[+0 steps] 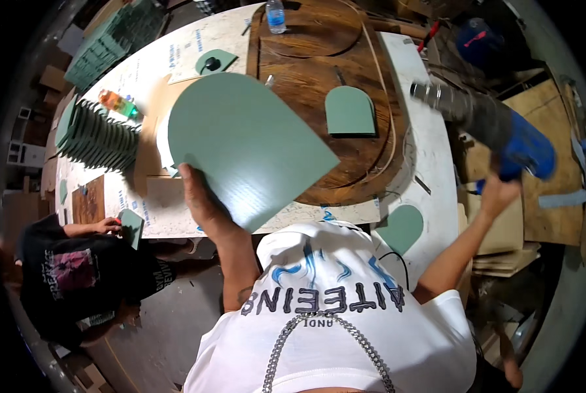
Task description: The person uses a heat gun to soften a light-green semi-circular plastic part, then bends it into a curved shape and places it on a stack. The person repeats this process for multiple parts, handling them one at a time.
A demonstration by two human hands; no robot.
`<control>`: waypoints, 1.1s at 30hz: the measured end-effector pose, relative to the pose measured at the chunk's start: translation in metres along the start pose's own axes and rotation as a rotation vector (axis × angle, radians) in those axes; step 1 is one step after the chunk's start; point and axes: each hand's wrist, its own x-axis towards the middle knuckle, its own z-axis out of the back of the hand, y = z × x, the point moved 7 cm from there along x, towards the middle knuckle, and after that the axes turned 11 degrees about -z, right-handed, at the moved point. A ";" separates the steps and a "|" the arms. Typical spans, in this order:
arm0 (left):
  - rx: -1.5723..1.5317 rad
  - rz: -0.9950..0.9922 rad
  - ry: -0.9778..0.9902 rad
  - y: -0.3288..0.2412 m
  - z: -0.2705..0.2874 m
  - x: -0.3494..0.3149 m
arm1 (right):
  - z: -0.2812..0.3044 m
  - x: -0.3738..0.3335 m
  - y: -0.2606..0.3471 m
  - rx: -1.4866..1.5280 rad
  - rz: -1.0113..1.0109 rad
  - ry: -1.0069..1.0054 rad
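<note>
My left hand (206, 208) grips the lower left edge of a large green arch-shaped panel (240, 141), its thumb lying over the face. The panel is held tilted above the table, round end away from me. Out to the right, my right hand (501, 195) is wrapped round the handle of a blue heat gun (529, 145). Its long dark grey barrel points left over the table's edge; motion blurs it slightly. Beyond the panel, a smaller green arch-shaped piece (350, 110) lies on a dark wooden board (306, 72) with oval shapes.
Another green panel (403, 228) lies near my right side on the white table (427, 150). Stacked green pieces (100, 139), an orange-and-green bottle (117, 103) and a water bottle (276, 18) stand around. At left, a co-worker in black (87, 275) holds a green piece (131, 226).
</note>
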 end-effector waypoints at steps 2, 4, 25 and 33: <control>0.006 -0.080 0.015 0.009 0.010 0.000 | -0.032 -0.005 -0.053 0.042 -0.315 0.139; 0.003 -0.092 -0.004 0.016 0.018 0.001 | -0.065 -0.010 -0.134 -0.014 -0.476 0.231; 0.023 0.052 -0.067 0.018 0.011 -0.004 | -0.178 -0.100 -0.227 -0.319 -0.560 0.677; 0.006 0.116 0.185 0.017 0.011 -0.005 | -0.134 -0.179 0.184 0.618 0.317 1.400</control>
